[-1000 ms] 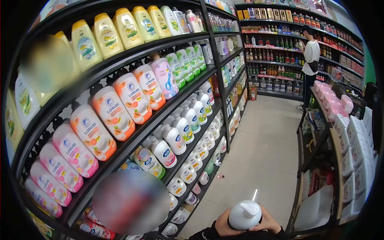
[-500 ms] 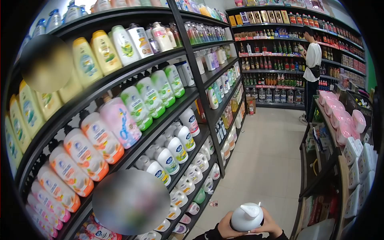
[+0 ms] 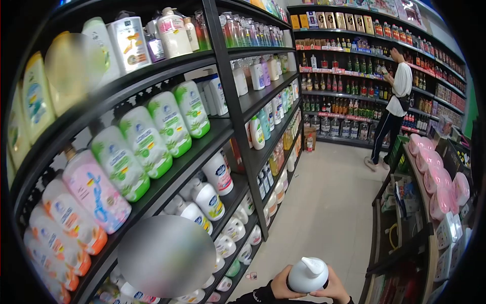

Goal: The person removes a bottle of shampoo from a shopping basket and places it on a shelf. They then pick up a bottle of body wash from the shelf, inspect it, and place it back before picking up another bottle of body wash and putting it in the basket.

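A white pump bottle (image 3: 306,278) is in front of me at the bottom of the view, seen from above with its pump head uppermost. My left hand (image 3: 281,285) is closed around its left side. From the right, my right hand (image 3: 335,288) grips the same bottle. The lower part of the bottle and its label are hidden from me. To my left, a shelf (image 3: 217,133) bears green-and-white bottles (image 3: 132,163), a pink bottle (image 3: 96,191) and orange-and-white bottles (image 3: 73,215). Neither hand touches these.
Black shelving runs along the left of a tiled floor (image 3: 309,202). On the right stands a rack (image 3: 430,235) with pink packages (image 3: 434,172) on top. Farther back, a person (image 3: 399,96) stands by curved shelves of bottles. Two blurred patches cover parts of the left shelves.
My view has moved forward along the aisle, so the left shelves have slid back and closer. The white bottle stays in both hands. The person at the back has shifted stance.
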`<state>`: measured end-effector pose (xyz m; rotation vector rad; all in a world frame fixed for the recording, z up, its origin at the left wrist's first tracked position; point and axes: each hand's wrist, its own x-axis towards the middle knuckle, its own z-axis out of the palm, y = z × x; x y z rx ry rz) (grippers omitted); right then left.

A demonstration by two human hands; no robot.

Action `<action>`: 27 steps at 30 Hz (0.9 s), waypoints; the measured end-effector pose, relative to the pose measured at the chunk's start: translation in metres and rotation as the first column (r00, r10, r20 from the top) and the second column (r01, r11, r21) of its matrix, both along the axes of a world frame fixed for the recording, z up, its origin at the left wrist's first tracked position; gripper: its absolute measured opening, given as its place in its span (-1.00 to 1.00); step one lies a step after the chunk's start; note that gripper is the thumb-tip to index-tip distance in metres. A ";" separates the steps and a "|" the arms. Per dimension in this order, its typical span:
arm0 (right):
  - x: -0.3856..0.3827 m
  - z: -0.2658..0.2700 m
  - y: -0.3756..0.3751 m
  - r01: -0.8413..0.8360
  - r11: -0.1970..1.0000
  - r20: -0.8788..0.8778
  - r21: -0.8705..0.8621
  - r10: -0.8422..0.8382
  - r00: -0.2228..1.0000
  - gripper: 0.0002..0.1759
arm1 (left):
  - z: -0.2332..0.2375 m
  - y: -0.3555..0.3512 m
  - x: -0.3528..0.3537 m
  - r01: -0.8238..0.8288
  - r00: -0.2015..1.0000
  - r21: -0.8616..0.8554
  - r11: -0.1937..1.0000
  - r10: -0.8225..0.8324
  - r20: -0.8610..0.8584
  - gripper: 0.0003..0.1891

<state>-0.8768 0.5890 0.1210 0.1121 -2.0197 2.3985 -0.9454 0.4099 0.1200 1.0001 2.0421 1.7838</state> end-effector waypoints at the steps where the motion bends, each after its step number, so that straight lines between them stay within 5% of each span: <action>1: -0.015 -0.002 0.001 0.012 1.000 -0.009 0.014 -0.012 1.000 0.01 | 0.003 0.005 -0.018 -0.009 0.998 0.069 0.998 0.013 -0.066 -0.18; 12: -0.160 0.012 0.013 0.069 0.984 -0.124 0.167 -0.048 0.991 0.04 | 0.018 0.007 -0.170 0.137 0.984 -0.072 0.988 -0.128 0.121 -0.25; 27: -0.345 0.005 0.092 -0.197 0.979 -0.098 0.052 0.201 0.975 -0.04 | 0.006 0.077 -0.308 -0.164 0.983 -0.096 0.982 0.171 0.070 -0.25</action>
